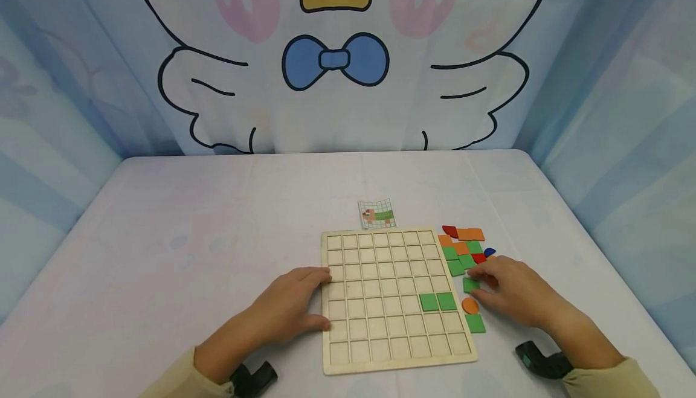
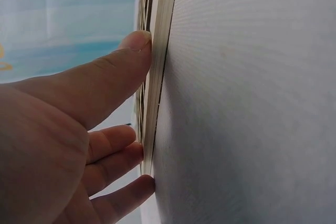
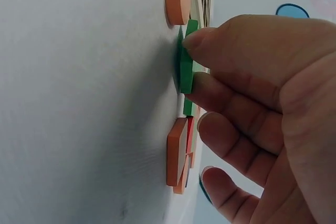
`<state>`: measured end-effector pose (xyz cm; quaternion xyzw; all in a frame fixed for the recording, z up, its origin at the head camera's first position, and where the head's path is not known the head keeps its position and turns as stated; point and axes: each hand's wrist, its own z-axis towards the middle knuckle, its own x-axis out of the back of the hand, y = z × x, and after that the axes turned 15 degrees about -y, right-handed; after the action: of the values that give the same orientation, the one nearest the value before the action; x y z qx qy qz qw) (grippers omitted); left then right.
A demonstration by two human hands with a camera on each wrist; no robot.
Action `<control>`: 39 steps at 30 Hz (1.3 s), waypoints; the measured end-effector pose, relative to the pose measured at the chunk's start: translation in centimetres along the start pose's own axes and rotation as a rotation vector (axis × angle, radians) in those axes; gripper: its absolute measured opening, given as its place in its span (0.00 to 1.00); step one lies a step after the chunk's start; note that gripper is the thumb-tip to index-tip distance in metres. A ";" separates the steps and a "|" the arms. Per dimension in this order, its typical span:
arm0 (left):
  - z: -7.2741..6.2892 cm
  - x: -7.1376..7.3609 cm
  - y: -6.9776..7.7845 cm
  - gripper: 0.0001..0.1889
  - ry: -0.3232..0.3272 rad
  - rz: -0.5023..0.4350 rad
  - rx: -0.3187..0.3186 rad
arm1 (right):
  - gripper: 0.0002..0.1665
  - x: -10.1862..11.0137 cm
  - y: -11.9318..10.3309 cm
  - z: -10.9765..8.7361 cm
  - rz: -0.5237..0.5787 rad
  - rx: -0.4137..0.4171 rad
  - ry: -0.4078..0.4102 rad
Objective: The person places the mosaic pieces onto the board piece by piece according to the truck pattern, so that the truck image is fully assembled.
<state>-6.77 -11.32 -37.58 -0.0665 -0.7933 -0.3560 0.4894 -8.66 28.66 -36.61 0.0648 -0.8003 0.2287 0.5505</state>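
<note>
nearest me, a tan sleeve [image 1: 614, 380] and a black device [image 1: 544, 363] show at each wrist. past them, the left hand [image 1: 288, 306] has its thumb and fingers spread wide, tips against the left edge of the gridded board [image 1: 356, 308]. along the board's right side i see a green square [image 1: 475, 324], then an orange disc [image 1: 470, 305] just beyond it. about level with that, two green tiles [image 1: 429, 302] fill neighbouring cells at a row's right end. a little farther, the right hand [image 1: 513, 292] is narrowed, thumb and finger pinching a green piece [image 3: 187, 59] beside the board; whether it touches the tabletop [image 1: 217, 223], i can't tell. beyond it i find a cluster of loose pieces [image 1: 466, 261], mostly green and orange. a printed card [image 1: 377, 214] lies just past the board, and farthest hangs a curtain [image 1: 337, 117].
</note>
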 end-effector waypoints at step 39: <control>-0.1 0.1 0.2 0.36 0.005 -0.013 0.003 | 0.14 -0.3 -5.3 1.7 0.006 0.208 0.037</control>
<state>-6.64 -11.29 -37.38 -0.0597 -0.7930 -0.3580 0.4893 -8.15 23.21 -35.82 0.1152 -0.7621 0.3132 0.5548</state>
